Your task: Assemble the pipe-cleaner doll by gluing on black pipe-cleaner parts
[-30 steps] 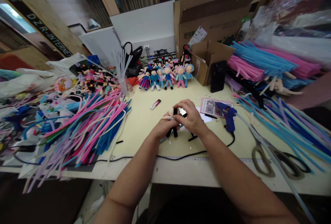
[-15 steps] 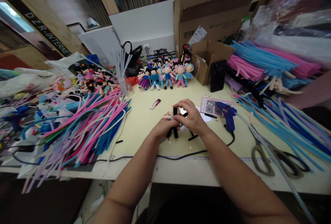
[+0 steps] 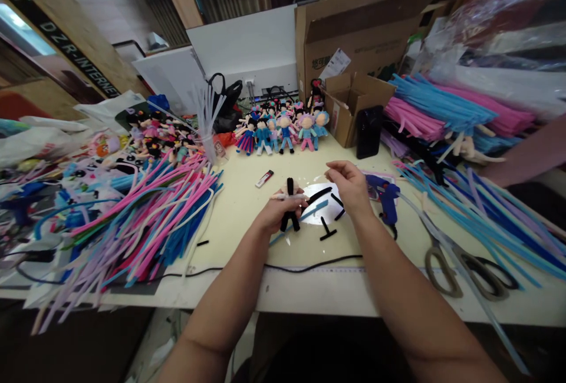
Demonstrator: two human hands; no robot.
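Note:
My left hand (image 3: pixel 279 209) grips a small black pipe-cleaner figure (image 3: pixel 290 212) just above the pale yellow table (image 3: pixel 239 218); its black legs hang below my fingers and a black stub sticks up. My right hand (image 3: pixel 351 185) hovers to the right of the figure, apart from it, fingers curled, and I cannot tell whether it pinches anything. Below it lie loose black pipe-cleaner pieces (image 3: pixel 327 231) and a shiny clear sheet (image 3: pixel 321 197). A blue glue gun (image 3: pixel 385 200) stands just right of my right hand.
A big heap of coloured pipe cleaners (image 3: pixel 145 218) covers the left side. Finished small dolls (image 3: pixel 283 129) stand at the back, by cardboard boxes (image 3: pixel 354 35). Scissors (image 3: pixel 464 268) and blue pipe cleaners (image 3: pixel 477 212) lie at right. A black cord (image 3: pixel 309 266) crosses the front edge. Another person's arm (image 3: pixel 530 153) rests far right.
My right hand has let go of the figure and moved right and up, away from my left hand. The left hand still holds the figure, now seen more clearly.

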